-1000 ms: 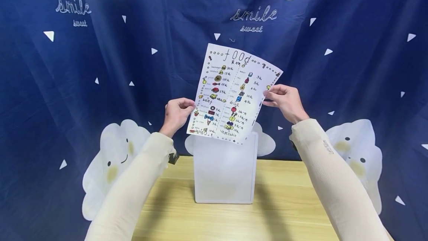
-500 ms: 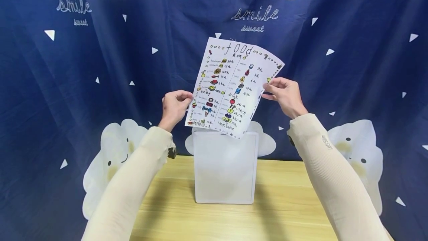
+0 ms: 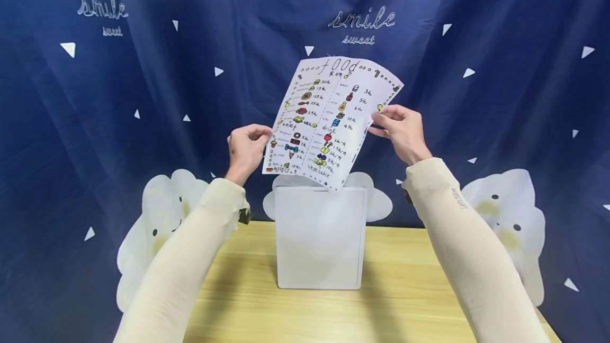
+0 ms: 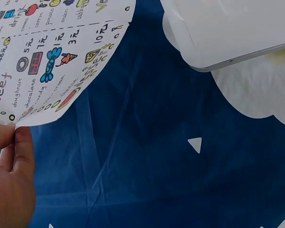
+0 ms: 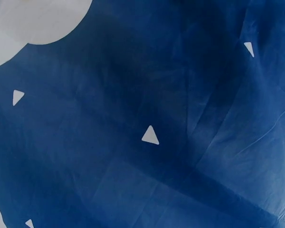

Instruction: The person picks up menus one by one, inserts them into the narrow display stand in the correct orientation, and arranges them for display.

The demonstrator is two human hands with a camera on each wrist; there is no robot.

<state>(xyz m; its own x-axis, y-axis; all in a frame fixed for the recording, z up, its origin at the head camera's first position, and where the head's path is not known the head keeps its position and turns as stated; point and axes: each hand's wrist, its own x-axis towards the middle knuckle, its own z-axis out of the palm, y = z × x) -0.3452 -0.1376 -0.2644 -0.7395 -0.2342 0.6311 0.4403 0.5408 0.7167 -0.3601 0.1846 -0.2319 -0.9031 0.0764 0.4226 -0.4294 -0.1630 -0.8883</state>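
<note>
A white paper menu point(image 3: 329, 120), headed "food" and covered in small coloured drawings, prices and a dashed middle line, is held up in the air, tilted and bowed. My left hand point(image 3: 247, 151) pinches its left edge between thumb and fingers; the left wrist view shows this hand point(image 4: 12, 175) at the edge of the menu point(image 4: 52, 61). On the opposite side my right hand point(image 3: 402, 132) pinches the right edge. Just under the menu's lower corner a white board point(image 3: 319, 237) with rounded corners stands upright. The right wrist view shows almost only curtain.
The board stands on a light wooden table point(image 3: 405, 263). Behind it hangs a dark blue curtain point(image 3: 267, 20) printed with smiling clouds, triangles and "smile sweet" lettering. The board's corner point(image 4: 204, 52) also appears in the left wrist view.
Both hands have risen with the menu, which now sits higher and slightly further left. Its lower corner overlaps less of the board, and the sheet bows more. The board has not moved.
</note>
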